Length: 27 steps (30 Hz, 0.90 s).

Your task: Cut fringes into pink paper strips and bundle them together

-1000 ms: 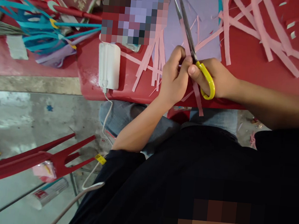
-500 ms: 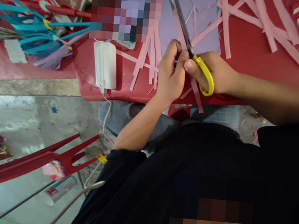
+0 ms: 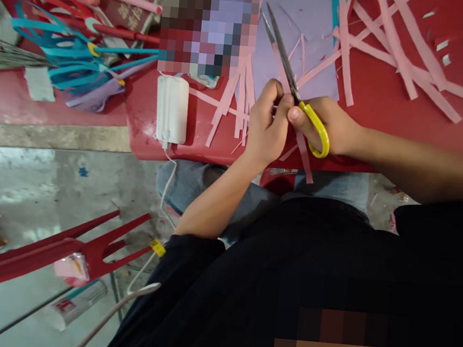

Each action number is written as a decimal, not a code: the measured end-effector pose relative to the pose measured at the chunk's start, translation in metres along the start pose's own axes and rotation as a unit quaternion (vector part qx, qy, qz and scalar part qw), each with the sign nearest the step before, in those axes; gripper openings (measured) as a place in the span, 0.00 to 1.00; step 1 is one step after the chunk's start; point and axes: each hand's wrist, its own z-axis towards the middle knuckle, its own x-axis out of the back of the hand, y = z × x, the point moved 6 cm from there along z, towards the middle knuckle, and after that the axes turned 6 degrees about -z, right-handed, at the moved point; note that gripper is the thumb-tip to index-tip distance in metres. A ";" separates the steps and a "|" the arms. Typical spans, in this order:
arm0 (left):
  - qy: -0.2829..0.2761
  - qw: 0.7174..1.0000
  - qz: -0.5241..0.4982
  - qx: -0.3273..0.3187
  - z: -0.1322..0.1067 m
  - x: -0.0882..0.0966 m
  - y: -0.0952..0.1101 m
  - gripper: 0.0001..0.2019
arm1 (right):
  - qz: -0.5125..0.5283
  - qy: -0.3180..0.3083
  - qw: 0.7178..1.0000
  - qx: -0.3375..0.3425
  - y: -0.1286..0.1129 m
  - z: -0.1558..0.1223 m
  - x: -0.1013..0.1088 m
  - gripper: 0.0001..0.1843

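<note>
- Left hand (image 3: 269,124) curls tight at the near edge, pinching a pink strip (image 3: 305,161), apparently to steady it along the blades (image 3: 283,51)
- Right hand (image 3: 337,123) grips the scissors (image 3: 296,93) by their yellow handle (image 3: 320,126), slightly parted tips pointing far, probably for control
- Loose strips (image 3: 397,45) lie right on the tabletop (image 3: 379,108), perhaps leaving both hands room

Stained grey floor (image 3: 84,193) lies below the red surface (image 3: 379,103), reflecting pale light. Red plastic furniture (image 3: 38,256), type unclear, stands nearside-left of the surface.
</note>
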 end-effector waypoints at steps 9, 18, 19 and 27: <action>0.013 0.999 -0.032 -0.026 0.000 -0.001 -0.011 0.26 | 0.043 -0.005 0.999 0.015 0.011 -0.001 -0.009 0.35; -0.008 1.000 0.009 -0.011 -0.004 -0.002 -0.006 0.22 | 0.051 -0.001 0.999 0.012 0.013 -0.001 -0.010 0.37; -0.013 1.000 0.014 -0.003 -0.005 -0.002 -0.006 0.21 | 0.052 0.000 0.999 0.010 0.014 -0.002 -0.010 0.37; -0.044 0.997 0.033 0.055 -0.005 -0.001 -0.011 0.18 | 0.051 0.003 0.999 -0.004 0.018 -0.002 -0.010 0.38</action>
